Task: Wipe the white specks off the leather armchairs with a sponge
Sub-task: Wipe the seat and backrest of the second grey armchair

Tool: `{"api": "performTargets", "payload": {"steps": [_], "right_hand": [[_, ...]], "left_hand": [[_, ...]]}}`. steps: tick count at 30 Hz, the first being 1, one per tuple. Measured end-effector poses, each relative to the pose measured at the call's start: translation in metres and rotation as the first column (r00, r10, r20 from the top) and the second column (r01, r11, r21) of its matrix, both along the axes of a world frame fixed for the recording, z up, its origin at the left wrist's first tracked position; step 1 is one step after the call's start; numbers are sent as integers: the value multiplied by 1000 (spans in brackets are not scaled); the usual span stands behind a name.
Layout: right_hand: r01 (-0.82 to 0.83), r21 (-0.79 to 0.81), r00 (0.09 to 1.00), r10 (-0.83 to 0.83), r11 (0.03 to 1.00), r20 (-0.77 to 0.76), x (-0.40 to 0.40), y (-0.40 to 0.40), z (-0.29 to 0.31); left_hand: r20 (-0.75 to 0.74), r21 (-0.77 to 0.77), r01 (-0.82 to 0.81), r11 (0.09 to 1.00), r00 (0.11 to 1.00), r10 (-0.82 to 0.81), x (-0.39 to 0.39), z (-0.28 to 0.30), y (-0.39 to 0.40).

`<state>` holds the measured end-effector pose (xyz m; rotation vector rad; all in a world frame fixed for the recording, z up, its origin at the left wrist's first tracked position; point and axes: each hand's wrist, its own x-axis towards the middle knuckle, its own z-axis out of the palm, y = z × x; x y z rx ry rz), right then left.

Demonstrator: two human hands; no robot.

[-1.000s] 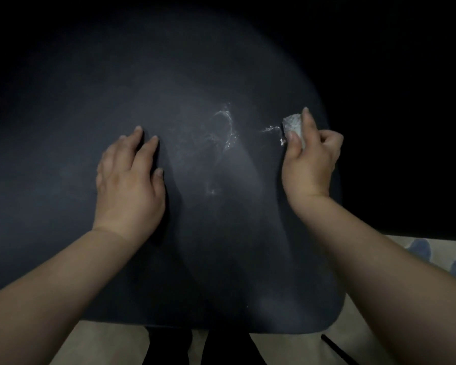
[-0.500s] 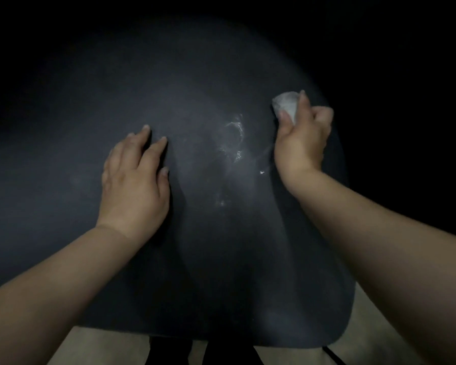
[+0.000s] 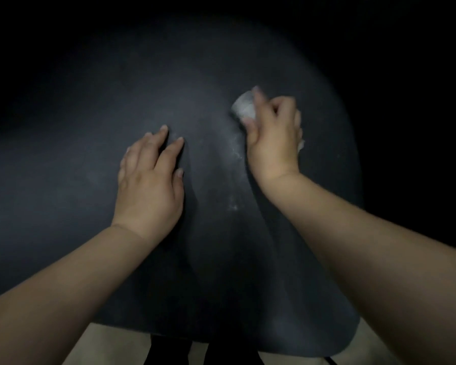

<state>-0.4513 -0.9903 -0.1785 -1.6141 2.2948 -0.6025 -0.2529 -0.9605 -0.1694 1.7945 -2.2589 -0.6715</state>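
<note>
Sponge (image 3: 244, 106) in right hand (image 3: 273, 138) has slid leftward over swirl.

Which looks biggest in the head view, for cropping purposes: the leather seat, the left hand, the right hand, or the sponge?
1. Leather seat, by far the largest.
2. Left hand and right hand: near alike; the left looks slightly larger, but it lies flat and nearer the camera, so unranked.
3. Sponge, smallest, partly hidden in the right hand.

Hands: two, left hand (image 3: 148, 185) and right hand (image 3: 273, 138)
Sponge (image 3: 244, 106): one
Armchair seat (image 3: 90, 127): one
</note>
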Motion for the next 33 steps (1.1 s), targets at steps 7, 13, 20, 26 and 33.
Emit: {"api": "performTargets", "payload": {"steps": [7, 13, 20, 26, 33], "right_hand": [[-372, -25, 927, 370, 928, -68, -11, 43, 8], [-106, -49, 994, 104, 993, -39, 9, 9, -2], [-510, -48, 857, 503, 859, -111, 6, 72, 6], [-92, -57, 994, 89, 994, -60, 26, 36, -1], [-571, -50, 819, 565, 819, -97, 23, 115, 7]], "left_hand": [[-12, 7, 25, 1000, 1000, -25, 7, 5, -4], [-12, -2, 29, 1000, 1000, -29, 12, 3, -5], [-3, 0, 10, 1000, 1000, -10, 16, 7, 0], [13, -22, -10, 1000, 1000, 11, 29, 5, 6], [29, -27, -10, 1000, 1000, 11, 30, 6, 24]]}}
